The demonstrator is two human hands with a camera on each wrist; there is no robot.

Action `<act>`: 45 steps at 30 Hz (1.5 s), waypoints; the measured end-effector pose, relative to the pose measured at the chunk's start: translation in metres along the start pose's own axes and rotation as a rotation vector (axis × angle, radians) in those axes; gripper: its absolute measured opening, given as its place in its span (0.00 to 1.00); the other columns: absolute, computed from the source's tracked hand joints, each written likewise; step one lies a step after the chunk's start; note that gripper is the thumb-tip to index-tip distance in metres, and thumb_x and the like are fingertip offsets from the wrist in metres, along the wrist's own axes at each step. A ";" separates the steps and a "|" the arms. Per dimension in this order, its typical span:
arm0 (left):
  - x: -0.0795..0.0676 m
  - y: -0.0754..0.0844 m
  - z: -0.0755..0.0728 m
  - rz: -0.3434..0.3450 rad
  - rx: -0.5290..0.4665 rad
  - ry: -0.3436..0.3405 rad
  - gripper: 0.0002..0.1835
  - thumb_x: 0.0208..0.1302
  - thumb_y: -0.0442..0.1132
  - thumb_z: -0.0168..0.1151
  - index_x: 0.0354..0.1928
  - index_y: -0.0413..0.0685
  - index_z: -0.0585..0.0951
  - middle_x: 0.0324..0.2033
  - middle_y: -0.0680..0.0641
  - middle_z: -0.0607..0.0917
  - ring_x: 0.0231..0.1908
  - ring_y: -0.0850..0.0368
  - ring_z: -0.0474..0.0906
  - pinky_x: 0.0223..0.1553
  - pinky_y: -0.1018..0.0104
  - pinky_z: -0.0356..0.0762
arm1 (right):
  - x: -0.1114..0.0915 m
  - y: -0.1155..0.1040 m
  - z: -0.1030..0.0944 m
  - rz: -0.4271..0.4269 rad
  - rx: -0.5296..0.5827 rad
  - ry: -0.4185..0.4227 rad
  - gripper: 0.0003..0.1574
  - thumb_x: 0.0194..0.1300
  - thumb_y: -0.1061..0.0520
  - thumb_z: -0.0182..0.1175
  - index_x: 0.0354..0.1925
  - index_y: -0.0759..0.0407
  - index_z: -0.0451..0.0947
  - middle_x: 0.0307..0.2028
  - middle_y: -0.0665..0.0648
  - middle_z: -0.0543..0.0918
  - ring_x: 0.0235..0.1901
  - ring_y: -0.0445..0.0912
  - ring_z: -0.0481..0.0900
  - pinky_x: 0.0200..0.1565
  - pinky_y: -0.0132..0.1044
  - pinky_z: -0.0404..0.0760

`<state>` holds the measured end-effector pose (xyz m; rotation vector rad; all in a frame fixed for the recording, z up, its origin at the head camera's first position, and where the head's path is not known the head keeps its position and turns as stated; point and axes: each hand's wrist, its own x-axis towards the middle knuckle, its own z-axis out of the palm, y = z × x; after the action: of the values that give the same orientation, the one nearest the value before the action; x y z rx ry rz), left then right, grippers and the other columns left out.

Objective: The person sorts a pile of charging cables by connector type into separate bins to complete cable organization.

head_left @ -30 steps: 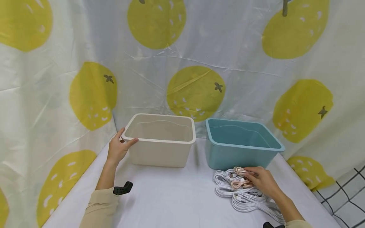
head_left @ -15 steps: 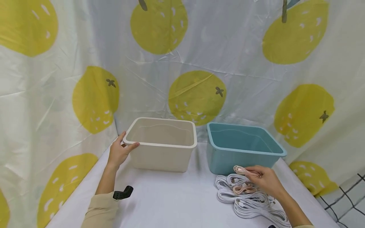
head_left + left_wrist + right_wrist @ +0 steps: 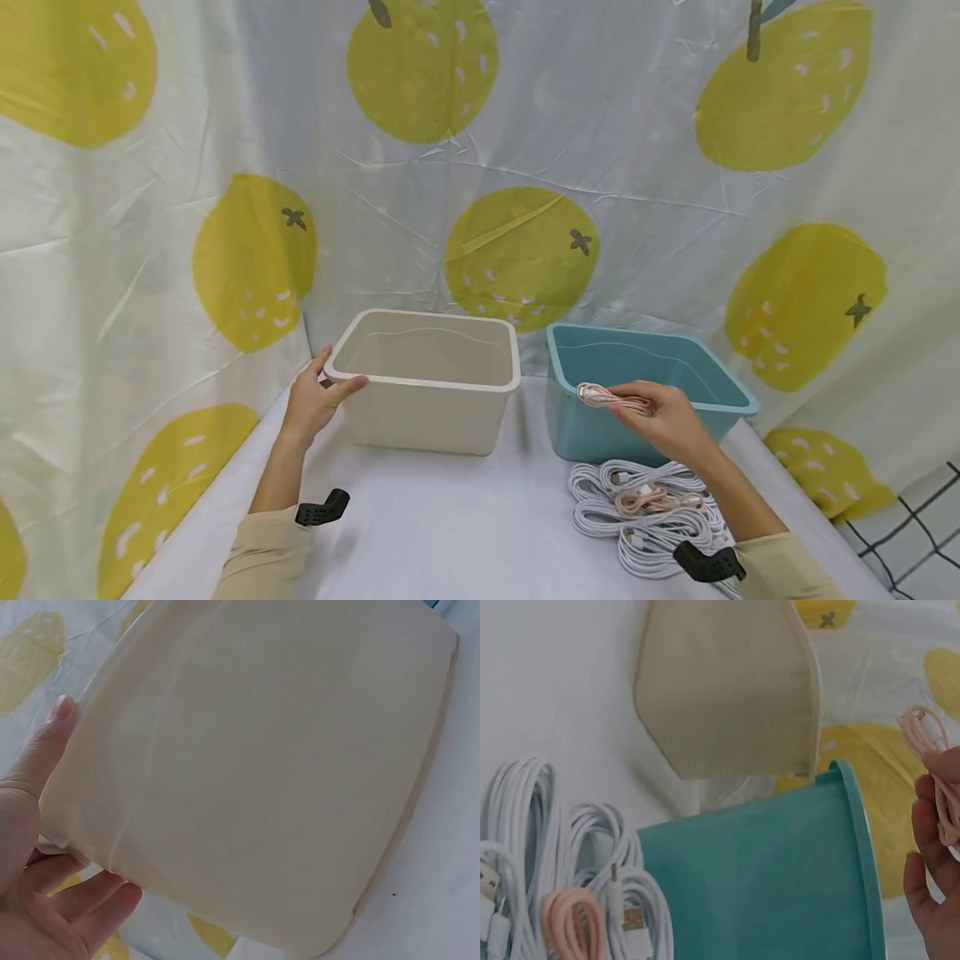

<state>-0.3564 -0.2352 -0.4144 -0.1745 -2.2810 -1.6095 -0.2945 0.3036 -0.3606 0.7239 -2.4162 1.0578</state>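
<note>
My left hand (image 3: 311,402) grips the front left corner of the beige bin (image 3: 427,417), thumb over the rim and fingers round its side. My right hand (image 3: 667,417) pinches a coiled pink charging cable (image 3: 600,397) in front of the near rim of the teal bin (image 3: 600,425). In the right wrist view the pink cable (image 3: 922,735) hangs between thumb and fingers. Below the teal bin lies a pile of coiled white cables (image 3: 660,533), some with USB plugs. Another pink cable (image 3: 637,500) rests on that pile.
Both bins stand side by side on a white cloth-covered table (image 3: 442,525). A curtain with yellow fruit prints (image 3: 517,250) hangs close behind them. Black grid lines (image 3: 907,521) show at the lower right.
My right hand has lifted the pink cable off the pile, up and left to the teal bin's front rim. My left hand stays on the beige bin.
</note>
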 end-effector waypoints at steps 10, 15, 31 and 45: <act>0.001 0.000 0.000 0.005 0.002 -0.008 0.56 0.62 0.48 0.77 0.81 0.37 0.52 0.74 0.31 0.64 0.66 0.34 0.72 0.60 0.48 0.75 | 0.040 -0.009 0.011 0.051 0.083 -0.010 0.18 0.70 0.61 0.69 0.56 0.66 0.85 0.47 0.62 0.87 0.40 0.39 0.85 0.37 0.31 0.84; 0.000 -0.003 -0.002 0.009 0.011 -0.008 0.56 0.63 0.48 0.77 0.82 0.38 0.52 0.73 0.31 0.65 0.66 0.35 0.72 0.62 0.44 0.73 | 0.055 -0.006 0.018 0.128 0.132 -0.038 0.21 0.71 0.55 0.68 0.57 0.66 0.84 0.49 0.63 0.87 0.43 0.45 0.86 0.38 0.34 0.85; -0.001 -0.001 -0.006 -0.002 -0.049 -0.068 0.56 0.65 0.43 0.75 0.82 0.39 0.46 0.76 0.31 0.59 0.70 0.35 0.67 0.66 0.43 0.68 | 0.095 -0.024 0.053 0.089 0.164 -0.073 0.19 0.69 0.58 0.70 0.54 0.68 0.85 0.47 0.62 0.88 0.42 0.48 0.86 0.39 0.34 0.84; -0.001 0.001 -0.005 -0.008 -0.046 -0.068 0.56 0.65 0.44 0.76 0.82 0.39 0.47 0.76 0.30 0.59 0.69 0.33 0.67 0.66 0.40 0.68 | 0.128 -0.035 0.081 0.145 0.213 -0.102 0.20 0.70 0.58 0.70 0.56 0.67 0.85 0.48 0.60 0.88 0.47 0.50 0.86 0.44 0.36 0.84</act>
<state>-0.3538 -0.2396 -0.4123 -0.2356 -2.2983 -1.6857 -0.3860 0.1843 -0.3225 0.6941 -2.4980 1.3833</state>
